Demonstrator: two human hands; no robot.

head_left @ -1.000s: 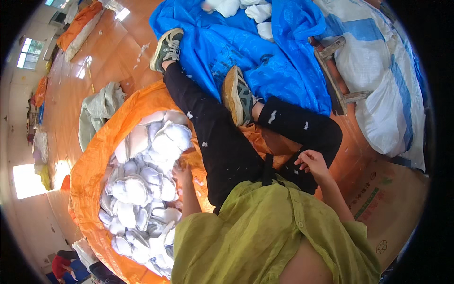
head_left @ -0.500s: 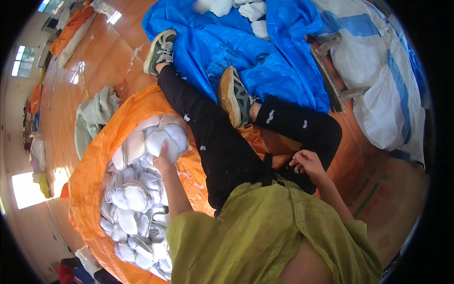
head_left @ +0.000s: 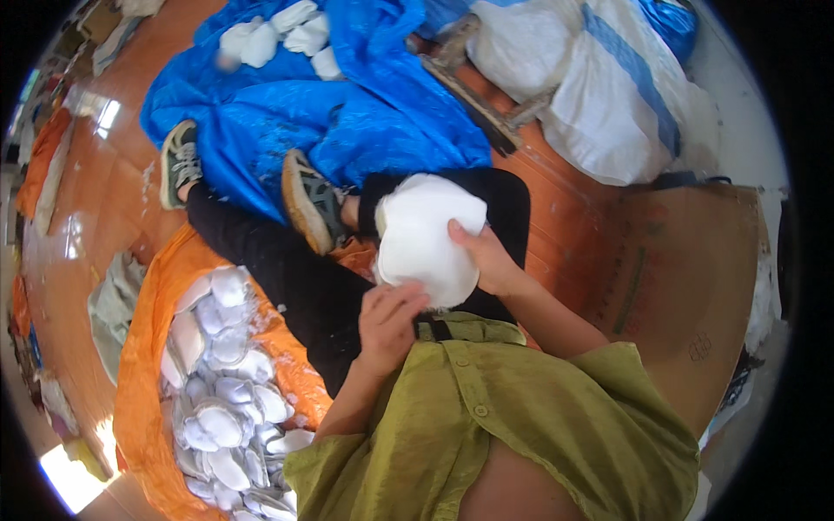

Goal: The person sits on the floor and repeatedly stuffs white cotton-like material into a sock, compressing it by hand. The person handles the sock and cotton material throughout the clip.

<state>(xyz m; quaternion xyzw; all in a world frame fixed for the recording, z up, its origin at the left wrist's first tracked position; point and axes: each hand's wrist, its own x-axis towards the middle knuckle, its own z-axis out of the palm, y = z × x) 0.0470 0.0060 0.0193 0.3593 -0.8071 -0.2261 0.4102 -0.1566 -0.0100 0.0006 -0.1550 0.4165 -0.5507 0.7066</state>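
Observation:
A white, round-cornered padded piece with fluffy edges is held up over my lap. My right hand grips its right side, thumb on top and the other fingers hidden beneath. At its lower left edge is my left hand, slightly blurred, with curled fingers against the pad. To the left, an orange sack lies open with a heap of similar white pads inside. Several more white pads rest on a blue tarp beyond my feet.
A wooden frame stands right of the tarp, in front of bulky white woven sacks. A flattened cardboard sheet is at my right. Grey-green cloth lies on the orange floor beyond the sack.
My left hand has come from the pads in the orange sack to my lap. A white pad is now in my right hand, which was without one. The view has swung right.

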